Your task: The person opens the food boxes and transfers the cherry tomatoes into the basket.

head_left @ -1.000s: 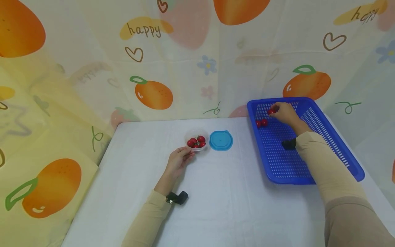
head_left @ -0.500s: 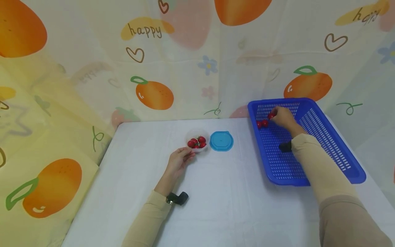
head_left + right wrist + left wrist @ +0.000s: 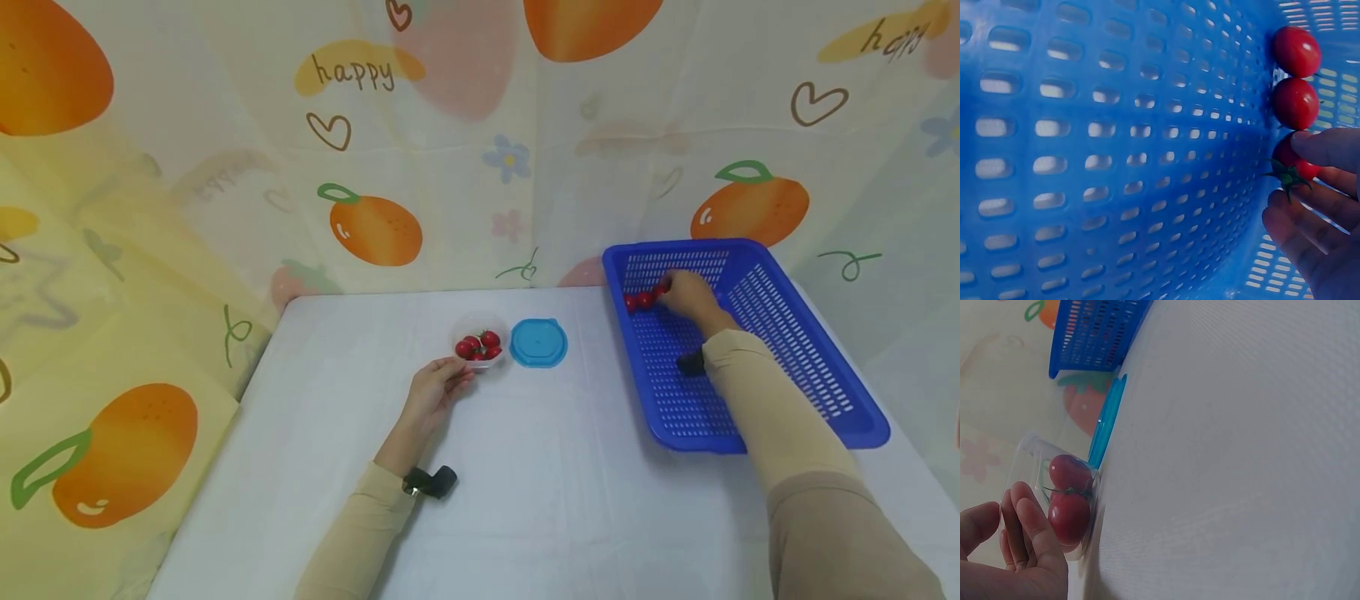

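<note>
Since the earlier frames the right hand (image 3: 690, 297) is lower in the blue basket (image 3: 678, 417), and the tomato it carries now sits in line with two others; the left hand (image 3: 435, 387) shows no change of place.

From where I stand, at the left, the forearm reaches forward over the white table (image 3: 525, 467). The left hand has its thumb and fingers closed to a narrow gap at the near rim of a clear container (image 3: 477, 322), which it pinches. Red tomatoes (image 3: 490, 338) lie inside. Just right of it lies a blue lid (image 3: 538, 343); the left wrist view alone shows this edge-on and low.

At the far right, the arm stretches over the basket's near side, hand angled down toward the far left corner. Thumb and forefinger are curled about the held tomato (image 3: 1288, 153), the other fingers looser. The head view largely hides this fruit; the right wrist view shows its green calyx and the upper tomato (image 3: 1297, 53) and middle tomato (image 3: 1295, 103) in a row beside it.
</note>
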The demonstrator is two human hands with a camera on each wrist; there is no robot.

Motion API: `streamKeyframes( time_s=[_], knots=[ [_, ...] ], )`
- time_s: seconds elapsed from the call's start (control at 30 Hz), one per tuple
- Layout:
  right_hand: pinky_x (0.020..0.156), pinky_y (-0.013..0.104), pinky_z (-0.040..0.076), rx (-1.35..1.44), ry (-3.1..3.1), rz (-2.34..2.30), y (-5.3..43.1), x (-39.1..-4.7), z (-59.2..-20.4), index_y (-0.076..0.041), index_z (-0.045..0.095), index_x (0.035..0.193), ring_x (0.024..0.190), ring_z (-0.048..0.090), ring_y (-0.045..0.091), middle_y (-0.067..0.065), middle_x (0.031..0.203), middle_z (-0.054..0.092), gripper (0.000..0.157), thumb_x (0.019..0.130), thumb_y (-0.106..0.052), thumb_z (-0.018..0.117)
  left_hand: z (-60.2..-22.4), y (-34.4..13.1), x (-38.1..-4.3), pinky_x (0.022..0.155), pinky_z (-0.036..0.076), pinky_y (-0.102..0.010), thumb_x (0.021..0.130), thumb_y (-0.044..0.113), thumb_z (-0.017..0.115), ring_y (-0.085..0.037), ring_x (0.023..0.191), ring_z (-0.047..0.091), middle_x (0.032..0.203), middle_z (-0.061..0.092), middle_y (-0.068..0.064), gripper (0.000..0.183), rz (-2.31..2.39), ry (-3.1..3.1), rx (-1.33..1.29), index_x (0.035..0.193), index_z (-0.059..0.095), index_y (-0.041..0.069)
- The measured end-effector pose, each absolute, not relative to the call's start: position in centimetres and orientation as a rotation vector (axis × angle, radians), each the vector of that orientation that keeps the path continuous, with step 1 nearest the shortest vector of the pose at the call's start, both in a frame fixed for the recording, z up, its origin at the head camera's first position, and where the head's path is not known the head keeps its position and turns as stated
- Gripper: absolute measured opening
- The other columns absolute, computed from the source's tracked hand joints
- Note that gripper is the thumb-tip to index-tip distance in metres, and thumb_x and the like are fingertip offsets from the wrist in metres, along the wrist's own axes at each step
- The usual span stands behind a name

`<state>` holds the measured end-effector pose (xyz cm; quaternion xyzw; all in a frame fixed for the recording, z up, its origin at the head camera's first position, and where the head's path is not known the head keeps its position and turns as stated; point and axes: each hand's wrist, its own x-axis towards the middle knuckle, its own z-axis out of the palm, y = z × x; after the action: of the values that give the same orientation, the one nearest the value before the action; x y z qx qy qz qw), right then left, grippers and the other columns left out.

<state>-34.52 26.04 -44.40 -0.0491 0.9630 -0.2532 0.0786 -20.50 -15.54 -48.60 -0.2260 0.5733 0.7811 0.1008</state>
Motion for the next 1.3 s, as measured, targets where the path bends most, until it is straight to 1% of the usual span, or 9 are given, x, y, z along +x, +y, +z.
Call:
streamKeyframes(
  time_s=[0.2,0.37,0.53,0.63,0.73,0.93,1.17,1.3],
  knots=[
    [0.089,0.058,0.048,-0.129,2.864,-0.715,26.1,-34.7,-44.8,0.015,0.053,0.114,0.098,0.055,0.045,0.034,0.109,0.056,0.031,0.091,-0.005,0.055,-48.5,-15.6,-20.4,0.084,0.058,-0.021,0.097,0.012,0.058,-0.011,0.088,0.068,0.099,0.068,-0.004,0.029,2.303,1.702,-0.648,0.123,0.054,0.001],
    [0.09,0.057,0.048,-0.115,2.859,-0.715,25.9,-34.6,-44.9,0.015,0.053,0.115,0.097,0.055,0.044,0.033,0.108,0.057,0.03,0.092,-0.005,0.055,-48.5,-15.6,-20.3,0.084,0.058,-0.021,0.096,0.012,0.059,-0.011,0.087,0.069,0.099,0.068,-0.004,0.027,2.311,1.696,-0.648,0.121,0.055,0.001],
    [0.095,0.059,0.046,-0.11,2.847,-0.722,25.9,-34.5,-44.7,0.015,0.052,0.119,0.103,0.055,0.046,0.035,0.114,0.056,0.035,0.092,-0.006,0.055,-48.4,-15.6,-20.2,0.083,0.058,-0.02,0.096,0.012,0.06,-0.011,0.087,0.068,0.098,0.068,-0.004,0.027,2.311,1.699,-0.644,0.12,0.055,0.002],
    [0.095,0.059,0.046,-0.114,2.86,-0.73,26.0,-34.6,-44.4,0.015,0.052,0.12,0.106,0.055,0.047,0.036,0.117,0.056,0.037,0.092,-0.008,0.054,-48.4,-15.5,-20.2,0.083,0.058,-0.02,0.096,0.013,0.059,-0.011,0.087,0.068,0.098,0.068,-0.004,0.028,2.313,1.694,-0.649,0.121,0.054,0.002],
    [0.095,0.06,0.046,-0.119,2.875,-0.777,26.0,-34.7,-43.9,0.015,0.052,0.122,0.109,0.054,0.049,0.037,0.12,0.055,0.037,0.094,-0.009,0.052,-48.4,-15.5,-20.2,0.082,0.058,-0.02,0.097,0.012,0.059,-0.01,0.087,0.068,0.097,0.068,-0.003,0.027,2.315,1.692,-0.651,0.121,0.054,0.002],
    [0.093,0.059,0.047,-0.177,2.948,-0.867,25.6,-34.6,-42.5,0.014,0.055,0.117,0.105,0.055,0.047,0.035,0.115,0.057,0.032,0.096,-0.01,0.05,-48.5,-15.5,-20.2,0.082,0.058,-0.02,0.096,0.012,0.059,-0.011,0.087,0.068,0.097,0.068,-0.003,0.026,2.324,1.682,-0.655,0.119,0.055,0.003],
    [0.099,0.059,0.044,-0.256,2.992,-0.933,24.3,-34.4,-40.4,0.012,0.056,0.121,0.112,0.054,0.047,0.034,0.119,0.058,0.034,0.096,-0.011,0.051,-48.6,-15.5,-20.2,0.082,0.058,-0.019,0.096,0.013,0.06,-0.011,0.087,0.069,0.097,0.068,-0.003,0.027,2.319,1.691,-0.65,0.12,0.055,0.002],
    [0.1,0.058,0.044,-0.33,3.004,-0.975,23.3,-34.3,-39.3,0.01,0.058,0.12,0.112,0.055,0.045,0.033,0.118,0.059,0.032,0.095,-0.01,0.053,-48.5,-15.5,-20.2,0.082,0.058,-0.019,0.096,0.014,0.06,-0.011,0.087,0.069,0.097,0.068,-0.003,0.026,2.318,1.684,-0.664,0.119,0.056,0.004]
  ],
)
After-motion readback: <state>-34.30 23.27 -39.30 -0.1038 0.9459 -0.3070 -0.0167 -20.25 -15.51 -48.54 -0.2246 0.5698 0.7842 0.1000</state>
